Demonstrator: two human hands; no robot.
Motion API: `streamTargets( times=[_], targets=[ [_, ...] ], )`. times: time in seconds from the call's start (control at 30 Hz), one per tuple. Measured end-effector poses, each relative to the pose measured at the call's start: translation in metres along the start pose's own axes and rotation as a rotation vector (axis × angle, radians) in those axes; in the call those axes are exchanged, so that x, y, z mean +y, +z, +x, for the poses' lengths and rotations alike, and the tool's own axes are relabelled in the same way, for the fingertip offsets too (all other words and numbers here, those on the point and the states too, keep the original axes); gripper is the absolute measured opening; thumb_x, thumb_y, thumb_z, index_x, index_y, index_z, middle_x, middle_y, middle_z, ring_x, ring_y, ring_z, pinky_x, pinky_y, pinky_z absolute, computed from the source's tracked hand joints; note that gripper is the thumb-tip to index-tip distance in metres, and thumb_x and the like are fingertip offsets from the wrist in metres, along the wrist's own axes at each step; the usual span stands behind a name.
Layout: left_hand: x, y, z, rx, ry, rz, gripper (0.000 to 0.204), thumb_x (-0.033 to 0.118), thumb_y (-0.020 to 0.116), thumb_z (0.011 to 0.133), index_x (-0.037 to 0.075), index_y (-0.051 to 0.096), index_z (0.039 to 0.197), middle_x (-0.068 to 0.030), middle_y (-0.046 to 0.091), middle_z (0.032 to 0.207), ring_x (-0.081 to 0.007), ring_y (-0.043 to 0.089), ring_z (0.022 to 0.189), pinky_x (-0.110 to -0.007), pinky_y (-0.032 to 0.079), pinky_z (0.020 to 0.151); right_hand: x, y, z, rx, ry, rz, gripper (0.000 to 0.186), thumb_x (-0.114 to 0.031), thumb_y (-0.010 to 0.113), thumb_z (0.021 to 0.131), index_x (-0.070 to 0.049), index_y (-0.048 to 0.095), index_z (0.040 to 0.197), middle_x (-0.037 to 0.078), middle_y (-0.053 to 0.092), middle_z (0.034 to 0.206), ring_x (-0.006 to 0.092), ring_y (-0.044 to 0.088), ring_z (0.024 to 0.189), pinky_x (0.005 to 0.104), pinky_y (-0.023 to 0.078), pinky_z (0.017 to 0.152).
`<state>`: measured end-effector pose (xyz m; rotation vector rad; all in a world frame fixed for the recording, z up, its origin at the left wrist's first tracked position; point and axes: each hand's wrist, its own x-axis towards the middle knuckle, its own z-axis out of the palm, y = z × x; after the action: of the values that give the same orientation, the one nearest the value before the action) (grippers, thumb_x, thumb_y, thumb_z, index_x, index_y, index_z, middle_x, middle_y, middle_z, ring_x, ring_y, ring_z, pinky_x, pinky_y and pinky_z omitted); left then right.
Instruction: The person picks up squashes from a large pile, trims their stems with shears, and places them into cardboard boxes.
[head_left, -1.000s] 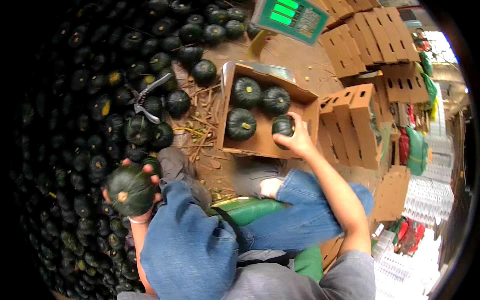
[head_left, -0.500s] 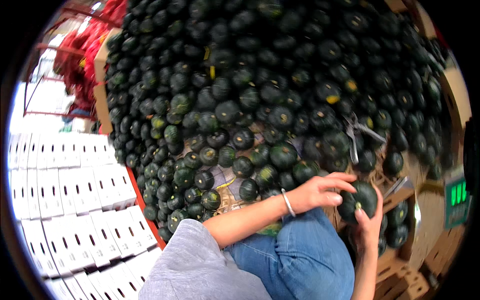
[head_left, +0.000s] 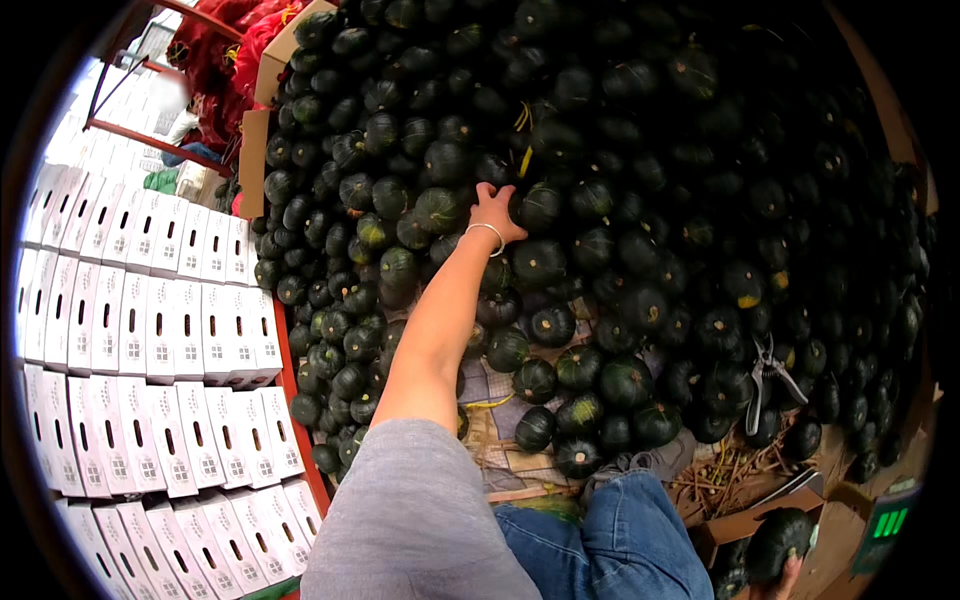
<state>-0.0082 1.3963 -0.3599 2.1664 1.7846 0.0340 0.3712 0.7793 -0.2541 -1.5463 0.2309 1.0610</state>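
My left arm stretches out over a big heap of dark green kabocha squashes [head_left: 540, 262]. On that side my left hand [head_left: 492, 215], with a white bangle at its wrist, has its fingers apart against the near edge of a kabocha squash [head_left: 490, 168]. At the lower right my right hand [head_left: 790, 578] grips another kabocha squash [head_left: 780, 543] from below and the side. Only its fingertips and part of the palm show. The held squash is over a small cardboard box [head_left: 712, 540] that has other squashes in it.
White cartons with slots [head_left: 150, 325] stand stacked in rows at the left. Grey-handled pruning shears [head_left: 762, 380] lie on the heap at the right. Cut stems [head_left: 735, 478] litter the floor by my shoe [head_left: 655, 458]. A green-lit display [head_left: 888, 522] stands at the lower right.
My left hand has left the squash near my knee and reached far forward onto the heap. My right hand has carried that squash down to the right. The view has shifted.
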Motion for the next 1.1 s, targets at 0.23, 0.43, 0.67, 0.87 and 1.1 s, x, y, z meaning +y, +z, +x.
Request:
streamTargets(
  times=[0.23, 0.43, 0.67, 0.87, 1.1],
  targets=[
    [-0.024, -0.023, -0.037, -0.131, 0.349, -0.109, 0.073, 0.029, 0.078, 0.057, 0.018, 0.05, 0.124, -0.0141, 0.034, 0.124, -0.0373, 0.045, 0.112, -0.042, 0.044, 0.095, -0.005, 0.021, -0.015, -0.056, -0.033, -0.146, 0.07, -0.027, 0.069, 0.077, -0.009, 0.037, 0.137, 0.014, 0.047, 0.127, 0.0316, 0.051, 0.11, 0.0468, 0.046, 0.092],
    [-0.02, -0.018, -0.121, -0.432, 0.063, -1.413, 0.059, 0.01, 0.07, 0.07, 0.01, 0.048, 0.125, -0.0117, 0.051, 0.12, -0.0286, 0.051, 0.113, -0.042, 0.043, 0.098, -0.006, 0.012, -0.019, 0.023, -0.006, -0.167, 0.071, -0.026, 0.069, 0.077, -0.005, 0.037, 0.136, 0.015, 0.049, 0.126, 0.0309, 0.051, 0.111, 0.0466, 0.043, 0.097],
    [0.004, 0.031, -0.18, -0.647, -0.283, -2.425, 0.048, 0.041, 0.045, 0.088, 0.014, 0.045, 0.128, -0.0171, 0.045, 0.132, -0.0462, 0.042, 0.119, -0.065, 0.04, 0.091, -0.007, -0.002, -0.039, 0.019, -0.036, 0.217, 0.066, -0.027, 0.07, 0.078, -0.002, 0.042, 0.132, 0.017, 0.05, 0.127, 0.0333, 0.049, 0.115, 0.0477, 0.041, 0.1],
    [0.008, 0.033, -0.185, -0.658, -0.278, -2.238, 0.05, 0.041, 0.048, 0.085, 0.012, 0.047, 0.126, -0.0185, 0.047, 0.129, -0.0434, 0.051, 0.109, -0.057, 0.049, 0.083, 0.004, -0.003, -0.032, 0.039, -0.156, -0.134, 0.074, -0.042, 0.066, 0.078, -0.009, 0.036, 0.137, 0.015, 0.053, 0.122, 0.0309, 0.056, 0.107, 0.0497, 0.05, 0.086],
    [-0.003, 0.045, -0.142, -0.338, -0.005, -0.94, 0.024, 0.013, 0.056, 0.083, 0.001, 0.062, 0.102, -0.0108, 0.066, 0.098, -0.0183, 0.063, 0.088, -0.033, 0.052, 0.08, -0.041, 0.059, -0.06, -0.089, -0.167, -0.16, 0.087, -0.03, 0.083, 0.058, -0.008, 0.036, 0.127, 0.015, 0.054, 0.109, 0.0288, 0.062, 0.091, 0.0398, 0.057, 0.074]
  ],
)
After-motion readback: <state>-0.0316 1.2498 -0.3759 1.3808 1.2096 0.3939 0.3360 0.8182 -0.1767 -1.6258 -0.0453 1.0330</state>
